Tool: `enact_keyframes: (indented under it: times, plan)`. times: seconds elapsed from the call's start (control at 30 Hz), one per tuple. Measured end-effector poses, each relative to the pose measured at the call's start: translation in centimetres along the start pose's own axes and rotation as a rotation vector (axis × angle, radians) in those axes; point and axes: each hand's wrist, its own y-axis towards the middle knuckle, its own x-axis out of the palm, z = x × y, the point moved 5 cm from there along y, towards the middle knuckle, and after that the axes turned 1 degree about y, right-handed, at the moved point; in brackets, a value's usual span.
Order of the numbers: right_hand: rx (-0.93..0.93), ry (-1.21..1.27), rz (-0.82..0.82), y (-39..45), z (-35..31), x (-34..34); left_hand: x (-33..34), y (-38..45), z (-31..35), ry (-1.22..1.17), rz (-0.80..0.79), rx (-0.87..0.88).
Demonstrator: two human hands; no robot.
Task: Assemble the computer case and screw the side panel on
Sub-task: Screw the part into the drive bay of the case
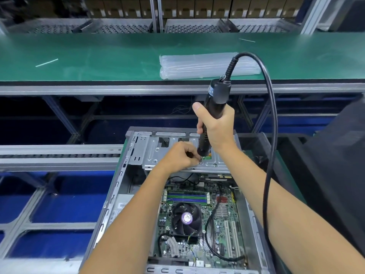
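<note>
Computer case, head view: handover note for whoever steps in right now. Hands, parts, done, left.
Right hand: grips the corded electric screwdriver upright, tip down at the metal drive bracket in the case's far end.
Left hand: fingertips pinch at the tip, apparently steadying a screw; the screw itself is too small to confirm.
Computer case: lies open on its side, motherboard and CPU fan exposed.
Done: board and fan are in.
Left: finish this screw, fit the side panel (none visible on the case), screw it on.
</note>
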Motion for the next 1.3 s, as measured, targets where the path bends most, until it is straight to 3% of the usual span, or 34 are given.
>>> enact_keyframes:
  times: [0.3,1.3]
  plan:
    - [0.001,-0.027,-0.123,-0.4,0.4,1.0,-0.4,0.0,0.0,-0.055,0.033,-0.013]
    - [0.002,0.064,-0.026,0.1,-0.8,-0.9,0.4,0.4,-0.5,-0.036,-0.052,0.016]
